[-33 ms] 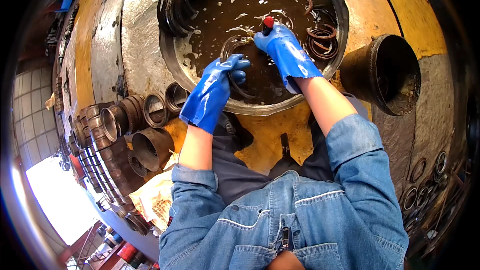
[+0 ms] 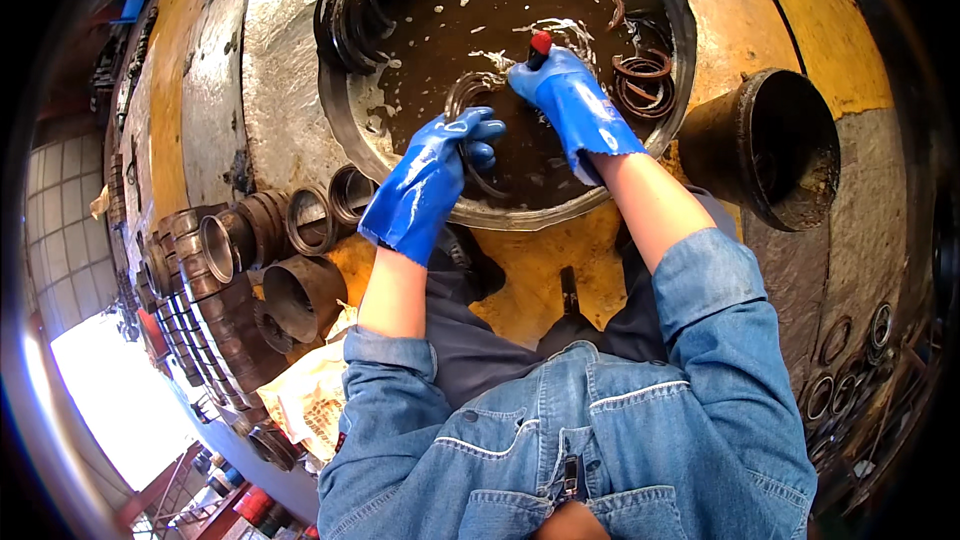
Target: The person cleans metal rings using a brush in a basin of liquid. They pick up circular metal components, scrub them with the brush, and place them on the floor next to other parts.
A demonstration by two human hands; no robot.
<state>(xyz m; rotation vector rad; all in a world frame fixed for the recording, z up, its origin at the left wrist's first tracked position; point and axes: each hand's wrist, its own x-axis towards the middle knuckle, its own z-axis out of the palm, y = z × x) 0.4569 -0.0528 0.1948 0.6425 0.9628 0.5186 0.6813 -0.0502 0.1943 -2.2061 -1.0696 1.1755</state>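
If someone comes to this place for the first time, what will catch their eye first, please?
Probably the bright blue gloves, near the middle: the left hand holds a ring and the right hand grips a tool with a red end. Next is the round basin of brown liquid below them, with dark rings along its left side. A wide cylinder opens at right.

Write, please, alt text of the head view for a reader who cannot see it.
A person's blue-gloved left hand holds a ring-shaped part and the blue-gloved right hand grips a red-ended tool at a round basin of brown liquid. More rings lie along the basin's left and right sides; a dark open cylinder is outside, to the right.
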